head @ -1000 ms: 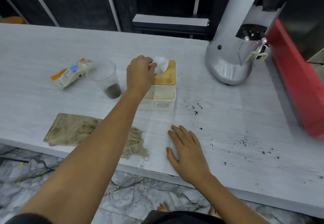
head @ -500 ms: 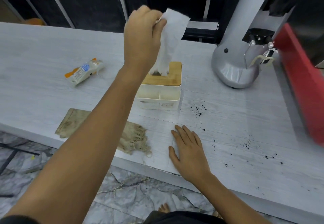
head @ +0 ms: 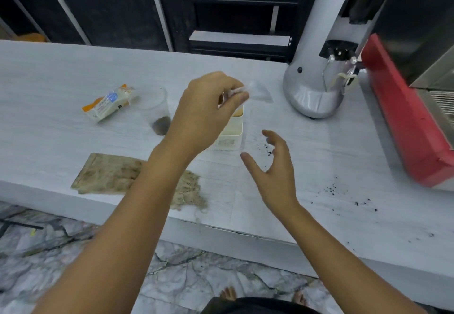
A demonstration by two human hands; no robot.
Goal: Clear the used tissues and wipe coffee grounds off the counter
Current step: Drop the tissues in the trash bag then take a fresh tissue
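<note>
Two hands over counter [head: 73, 68]: left hand [head: 208, 114] pinches tissue [head: 258, 91], ready for wiping; right hand [head: 272, 168] spread, empty, near front-edge grounds [head: 329, 189].

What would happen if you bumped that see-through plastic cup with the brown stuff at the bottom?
The clear plastic cup would probably tip or slide easily: it looks thin-walled and tall, so likely very light. Only a small dark layer sits in its bottom, which adds little weight. If it fell, those contents might spill onto the white counter, and the cup could roll.

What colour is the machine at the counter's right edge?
Red machine, with a metal grille on top; head view, the only one.
</note>
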